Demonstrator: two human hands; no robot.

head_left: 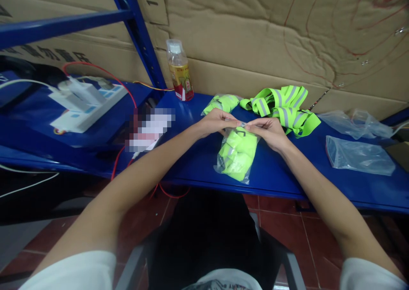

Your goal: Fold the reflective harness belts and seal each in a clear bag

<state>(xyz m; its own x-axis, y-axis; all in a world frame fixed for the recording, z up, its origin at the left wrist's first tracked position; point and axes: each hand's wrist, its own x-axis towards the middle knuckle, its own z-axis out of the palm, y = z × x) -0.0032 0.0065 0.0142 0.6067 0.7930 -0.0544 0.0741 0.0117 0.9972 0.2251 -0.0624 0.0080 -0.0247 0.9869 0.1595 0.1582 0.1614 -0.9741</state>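
A clear plastic bag stuffed with a folded neon-yellow reflective strap [237,154] lies on the blue shelf [198,170] in front of me. My left hand [217,122] and my right hand [267,130] both pinch the bag's top edge, fingers closed, meeting at the middle. Behind them lie a second bagged strap [222,103] and a loose pile of neon-yellow straps with grey reflective bands [284,104].
A drink bottle [179,70] stands at the back by the blue upright post [137,34]. Empty clear bags [359,156] lie at the right. A white power strip with chargers [86,102] and red wires sits at the left. Cardboard lines the back wall.
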